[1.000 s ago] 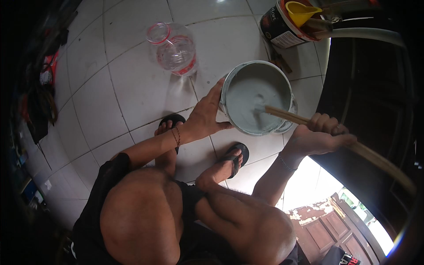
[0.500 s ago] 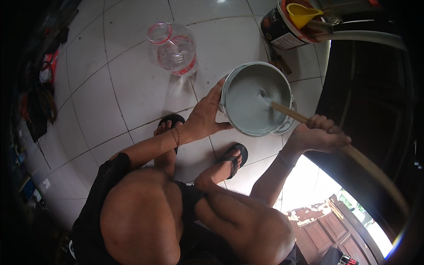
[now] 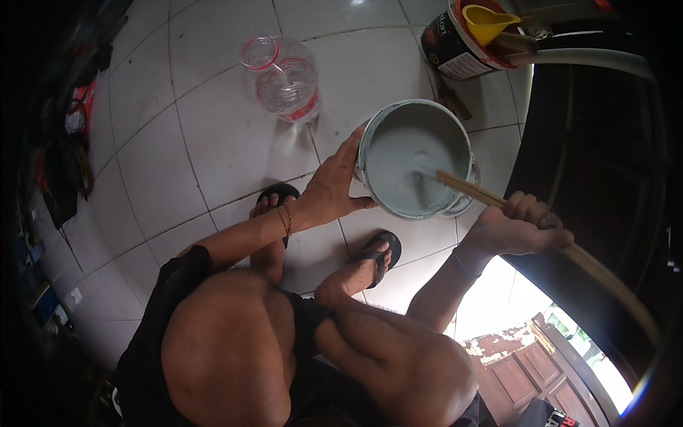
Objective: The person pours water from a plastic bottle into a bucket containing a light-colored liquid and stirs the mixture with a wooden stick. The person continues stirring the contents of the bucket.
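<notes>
A white bucket (image 3: pixel 364 167) stands on the tiles before me, holding smooth pale grey paint (image 3: pixel 405 156). My left hand (image 3: pixel 333 183) braces the bucket's left side, fingers along the wall and thumb toward its near lower edge. In my right hand (image 3: pixel 523 226), to the right of the bucket, the fingers wrap round a long wooden stick (image 3: pixel 473 188). The stick slants over the rim, and its far end dips below the paint's surface, out of sight. Its other end reaches past my hand to the lower right.
Beyond the bucket lies a clear plastic bottle (image 3: pixel 290 85) with red bands. A dark tub (image 3: pixel 455 50) holding a yellow funnel (image 3: pixel 487 25) stands at the far right, by a dark wooden door (image 3: pixel 569 156). Tools (image 3: pixel 67 171) are at the left edge. My sandalled feet are near the bucket.
My right hand has shifted slightly right and down with the stick, and the stick's dipped end has moved toward the near side of the paint. My left hand stays on the bucket.
</notes>
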`<state>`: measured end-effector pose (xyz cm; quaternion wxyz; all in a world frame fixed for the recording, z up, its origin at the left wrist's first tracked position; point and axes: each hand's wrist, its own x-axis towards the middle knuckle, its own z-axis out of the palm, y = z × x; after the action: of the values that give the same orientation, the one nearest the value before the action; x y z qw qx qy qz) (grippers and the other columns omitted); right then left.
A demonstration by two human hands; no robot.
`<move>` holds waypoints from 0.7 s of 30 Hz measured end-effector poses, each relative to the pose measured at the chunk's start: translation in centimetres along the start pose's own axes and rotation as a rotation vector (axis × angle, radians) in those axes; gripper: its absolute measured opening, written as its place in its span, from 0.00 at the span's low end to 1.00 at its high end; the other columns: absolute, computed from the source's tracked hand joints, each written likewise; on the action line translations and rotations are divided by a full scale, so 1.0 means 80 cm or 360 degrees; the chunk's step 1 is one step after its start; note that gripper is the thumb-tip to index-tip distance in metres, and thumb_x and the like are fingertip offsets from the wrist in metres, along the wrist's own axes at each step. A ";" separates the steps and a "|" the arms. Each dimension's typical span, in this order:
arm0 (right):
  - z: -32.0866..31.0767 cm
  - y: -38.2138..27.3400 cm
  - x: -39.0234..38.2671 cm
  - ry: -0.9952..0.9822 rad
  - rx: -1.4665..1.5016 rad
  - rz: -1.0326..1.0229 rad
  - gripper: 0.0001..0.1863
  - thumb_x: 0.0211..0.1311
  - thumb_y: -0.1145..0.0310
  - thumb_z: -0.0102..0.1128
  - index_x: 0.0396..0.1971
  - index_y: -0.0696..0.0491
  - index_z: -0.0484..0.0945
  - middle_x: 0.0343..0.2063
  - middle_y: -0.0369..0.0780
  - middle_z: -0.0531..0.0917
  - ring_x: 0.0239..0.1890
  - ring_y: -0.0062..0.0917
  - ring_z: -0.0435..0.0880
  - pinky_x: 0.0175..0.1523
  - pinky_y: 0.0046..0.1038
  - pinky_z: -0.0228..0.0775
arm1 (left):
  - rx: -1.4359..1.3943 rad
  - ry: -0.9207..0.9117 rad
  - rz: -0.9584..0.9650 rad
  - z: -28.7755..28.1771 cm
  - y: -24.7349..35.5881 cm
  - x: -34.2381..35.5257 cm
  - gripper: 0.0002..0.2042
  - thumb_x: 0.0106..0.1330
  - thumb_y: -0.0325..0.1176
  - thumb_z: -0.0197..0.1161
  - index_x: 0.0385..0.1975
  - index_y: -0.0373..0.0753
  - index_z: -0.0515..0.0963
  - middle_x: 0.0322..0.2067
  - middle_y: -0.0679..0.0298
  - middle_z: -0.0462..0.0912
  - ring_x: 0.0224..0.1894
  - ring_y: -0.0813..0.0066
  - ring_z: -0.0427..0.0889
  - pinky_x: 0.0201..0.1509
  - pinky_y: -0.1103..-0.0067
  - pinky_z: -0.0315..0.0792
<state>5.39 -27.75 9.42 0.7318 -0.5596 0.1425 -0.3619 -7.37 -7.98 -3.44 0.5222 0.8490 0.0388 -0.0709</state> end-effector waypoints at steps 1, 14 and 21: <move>-0.002 0.001 0.004 0.0050 0.0097 -0.0086 0.32 0.79 0.35 0.36 0.17 0.41 0.51 0.08 0.28 0.48 0.10 0.15 0.43 0.16 0.23 0.35 | -0.0018 0.0046 0.0013 0.002 -0.001 -0.001 0.64 0.47 0.40 0.84 0.78 0.34 0.40 0.76 0.42 0.52 0.76 0.44 0.60 0.79 0.62 0.60; -0.007 0.022 0.002 -0.0056 -0.0108 0.0006 0.33 0.78 0.35 0.40 0.17 0.41 0.52 0.07 0.29 0.49 0.09 0.14 0.45 0.15 0.22 0.34 | 0.0060 -0.0035 0.0032 -0.001 0.000 0.002 0.67 0.50 0.47 0.83 0.78 0.29 0.35 0.76 0.41 0.47 0.75 0.42 0.59 0.79 0.62 0.60; 0.001 0.000 -0.002 0.0045 0.0009 -0.0106 0.32 0.79 0.36 0.40 0.17 0.41 0.53 0.07 0.29 0.50 0.10 0.15 0.44 0.16 0.23 0.34 | 0.0027 -0.0019 0.0048 0.000 0.001 0.002 0.65 0.50 0.45 0.83 0.77 0.28 0.38 0.76 0.40 0.49 0.76 0.42 0.58 0.79 0.62 0.59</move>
<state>5.33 -27.63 9.38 0.7189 -0.5568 0.1330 -0.3943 -7.24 -8.01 -3.42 0.5163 0.8534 0.0224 -0.0684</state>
